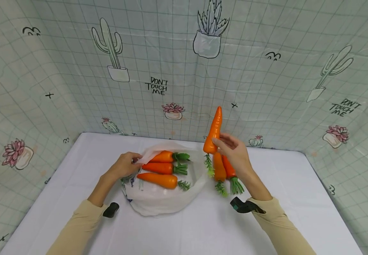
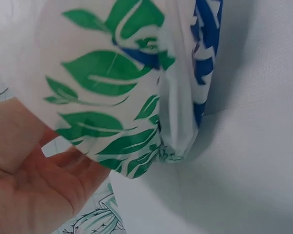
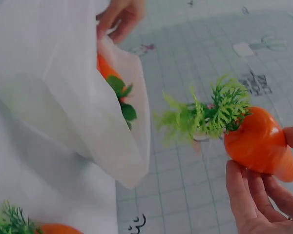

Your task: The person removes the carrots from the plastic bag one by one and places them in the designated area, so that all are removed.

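Observation:
My left hand point(image 1: 123, 165) pinches the left rim of a white plastic bag point(image 1: 161, 205), holding its mouth spread. Green leaves and blue marks are printed on the bag point(image 2: 107, 73) in the left wrist view. Three orange carrots lie side by side in it: a back one point(image 1: 163, 156), a middle one point(image 1: 158, 167) and a front one point(image 1: 160, 180), green tops to the right. Raised beyond the bag's right side, my right hand point(image 1: 237, 156) grips another carrot point(image 1: 215, 131), tip up, with its feathery leaves hanging down. In the right wrist view this carrot point(image 3: 256, 139) sits between thumb and fingers.
Two more carrots lie on the white table point(image 1: 184, 233) right of the bag: one with feathery leaves point(image 1: 219, 168) and a redder one with green stems point(image 1: 228, 167), partly behind my right hand. A grid-patterned cloth point(image 1: 184, 71) with printed cacti hangs behind and beside the table.

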Action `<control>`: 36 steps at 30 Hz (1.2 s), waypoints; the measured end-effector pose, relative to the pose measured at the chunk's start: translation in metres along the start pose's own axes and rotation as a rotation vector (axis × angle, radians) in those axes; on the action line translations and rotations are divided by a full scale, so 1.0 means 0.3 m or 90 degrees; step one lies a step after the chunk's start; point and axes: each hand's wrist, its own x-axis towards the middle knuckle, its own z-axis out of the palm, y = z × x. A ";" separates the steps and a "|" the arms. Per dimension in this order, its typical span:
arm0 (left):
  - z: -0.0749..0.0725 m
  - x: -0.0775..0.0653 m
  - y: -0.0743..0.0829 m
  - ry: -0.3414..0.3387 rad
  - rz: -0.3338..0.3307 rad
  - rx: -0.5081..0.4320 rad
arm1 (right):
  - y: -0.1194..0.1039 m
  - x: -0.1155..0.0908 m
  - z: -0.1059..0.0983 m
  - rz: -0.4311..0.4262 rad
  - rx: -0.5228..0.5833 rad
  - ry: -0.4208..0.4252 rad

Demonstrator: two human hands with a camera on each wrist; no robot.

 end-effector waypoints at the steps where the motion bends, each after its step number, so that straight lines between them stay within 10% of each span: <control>1: -0.002 -0.003 0.001 -0.004 -0.002 0.001 | 0.004 0.003 -0.015 0.005 0.003 0.007; 6: -0.006 -0.015 0.009 0.005 -0.013 0.000 | 0.034 0.006 -0.092 0.013 0.021 0.022; 24: -0.001 -0.006 0.019 0.254 -0.048 -0.062 | 0.132 0.003 -0.246 0.077 -0.027 0.031; 36: -0.008 -0.018 0.047 0.264 -0.078 -0.052 | 0.194 -0.014 -0.301 0.095 -0.085 0.019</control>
